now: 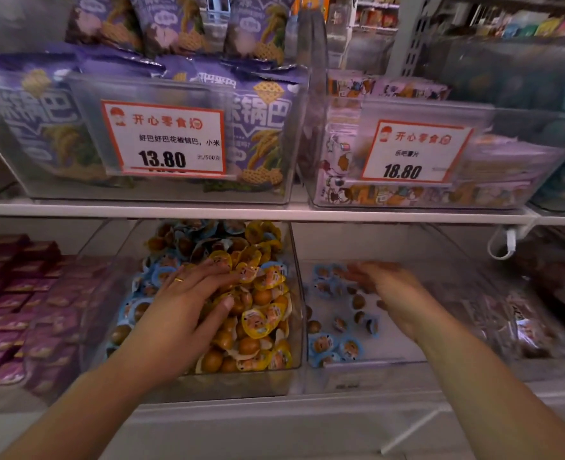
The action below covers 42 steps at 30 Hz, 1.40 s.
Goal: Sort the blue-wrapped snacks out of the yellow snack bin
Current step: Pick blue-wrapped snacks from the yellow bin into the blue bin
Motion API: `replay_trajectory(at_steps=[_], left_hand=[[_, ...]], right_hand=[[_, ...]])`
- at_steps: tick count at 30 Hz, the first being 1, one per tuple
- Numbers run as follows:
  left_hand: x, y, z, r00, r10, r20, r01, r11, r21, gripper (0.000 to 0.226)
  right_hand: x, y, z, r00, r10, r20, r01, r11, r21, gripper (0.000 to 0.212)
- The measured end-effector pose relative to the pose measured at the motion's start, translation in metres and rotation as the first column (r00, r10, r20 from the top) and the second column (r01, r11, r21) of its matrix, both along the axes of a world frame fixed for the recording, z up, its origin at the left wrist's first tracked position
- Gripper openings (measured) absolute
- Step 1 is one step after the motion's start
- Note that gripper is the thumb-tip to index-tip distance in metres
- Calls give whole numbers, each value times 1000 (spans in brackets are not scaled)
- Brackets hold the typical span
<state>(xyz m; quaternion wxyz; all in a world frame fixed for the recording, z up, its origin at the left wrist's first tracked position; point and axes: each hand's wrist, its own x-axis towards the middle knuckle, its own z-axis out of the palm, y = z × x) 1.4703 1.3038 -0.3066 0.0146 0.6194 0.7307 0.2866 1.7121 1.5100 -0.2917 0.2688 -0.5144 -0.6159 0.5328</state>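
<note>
Hands reach into two clear bins. Our left hand (pixel 188 297) lies flat, fingers straight, on yellow snacks (pixel 257 313) mixed with blue-wrapped snacks (pixel 161 273). Our right hand (pixel 387 287), blurred, seems relaxed over sorted blue ones beyond.

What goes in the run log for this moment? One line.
left hand: resting flat on mixed bin snacks | right hand: blurred over blue snacks in right bin | sorting unfinished
</note>
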Motion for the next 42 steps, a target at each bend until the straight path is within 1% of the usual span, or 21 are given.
replay_trajectory(at_steps=[2, 3, 4, 6, 8, 10, 11, 13, 15, 17, 19, 20, 23, 25, 28, 30, 33, 35, 37, 39, 42], left_hand=[[-2, -10, 7, 1000, 19, -3, -19, 998, 60, 40], [-5, -17, 11, 999, 46, -1, -46, 994, 99, 37], [-9, -26, 14, 997, 83, 3, -83, 986, 145, 35], [-19, -47, 21, 984, 178, -14, -168, 952, 257, 31], [-33, -67, 27, 958, 280, -55, -247, 911, 331, 28], [-45, -84, 29, 931, 361, -58, -323, 887, 330, 30], [-50, -90, 28, 924, 378, -53, -345, 887, 308, 32], [-56, -99, 22, 934, 353, -62, -329, 913, 240, 34], [-59, -106, 16, 952, 299, -57, -284, 939, 193, 35], [-62, -111, 13, 960, 280, -30, -269, 942, 199, 34], [-63, -113, 14, 957, 289, 25, -287, 931, 227, 31], [-64, -113, 14, 953, 298, 49, -301, 923, 240, 30], [-66, -111, 15, 947, 307, 91, -320, 917, 240, 28], [-67, -111, 14, 948, 297, 113, -316, 923, 218, 27], [-65, -111, 14, 952, 284, 116, -303, 930, 207, 27], [-61, -112, 14, 955, 279, 97, -294, 930, 219, 29], [-55, -113, 14, 959, 270, 90, -284, 927, 246, 27], [-53, -114, 14, 958, 269, 99, -286, 926, 247, 28], [-53, -114, 14, 958, 267, 105, -286, 925, 252, 28], [-54, -114, 15, 956, 271, 111, -291, 922, 257, 27], [-54, -112, 16, 956, 272, 115, -293, 916, 275, 26]], right_hand=[[-5, 0, 1, 997, -59, -48, 65, 987, 149, 16], [-9, -4, 2, 994, -63, -87, 81, 971, 223, 19], [-14, -10, 4, 991, -44, -125, 81, 949, 306, 23], [-28, -31, 10, 984, 56, -169, 33, 878, 478, 24], [-44, -60, 17, 977, 192, -95, -84, 752, 653, 22], [-65, -89, 18, 949, 313, 50, -236, 593, 770, 23], [-79, -102, 17, 922, 368, 123, -319, 541, 778, 24], [-112, -122, 14, 851, 447, 276, -491, 486, 723, 30], [-150, -134, 9, 735, 495, 463, -670, 425, 608, 53], [-187, -138, 2, 590, 477, 652, -808, 356, 471, 80], [-217, -137, -2, 469, 409, 782, -875, 335, 350, 96], [-227, -134, -4, 431, 384, 817, -888, 340, 309, 100], [-240, -122, 0, 363, 368, 856, -906, 353, 233, 103], [-236, -116, 7, 348, 366, 863, -919, 316, 236, 89], [-225, -111, 10, 370, 368, 853, -918, 287, 274, 66], [-221, -109, 11, 385, 347, 855, -915, 266, 304, 57], [-226, -111, 11, 373, 316, 872, -919, 254, 301, 61], [-234, -116, 6, 334, 299, 894, -932, 248, 266, 71], [-240, -125, -2, 310, 257, 915, -940, 228, 254, 73], [-241, -131, -10, 366, 229, 902, -922, 217, 320, 66], [-236, -127, -15, 516, 303, 801, -856, 181, 483, 41]])
